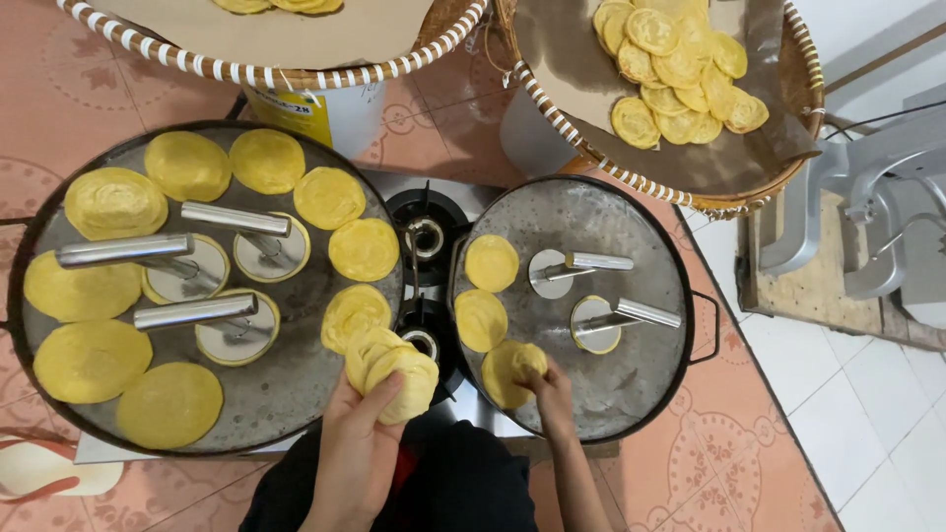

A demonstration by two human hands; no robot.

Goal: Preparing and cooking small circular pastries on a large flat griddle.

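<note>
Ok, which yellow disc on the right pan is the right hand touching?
The nearest disc, at the right pan's front edge; the right hand's fingers rest on it. The other two lie untouched.

Left hand raised, fingers curled in a grip; right hand lowered, fingertips pressing down.

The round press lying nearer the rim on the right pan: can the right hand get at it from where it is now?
Probably yes. The right hand is laying a yellow disc at the near edge of the right pan, and bare pan surface lies between it and that press. It must let go of the disc first.
</note>
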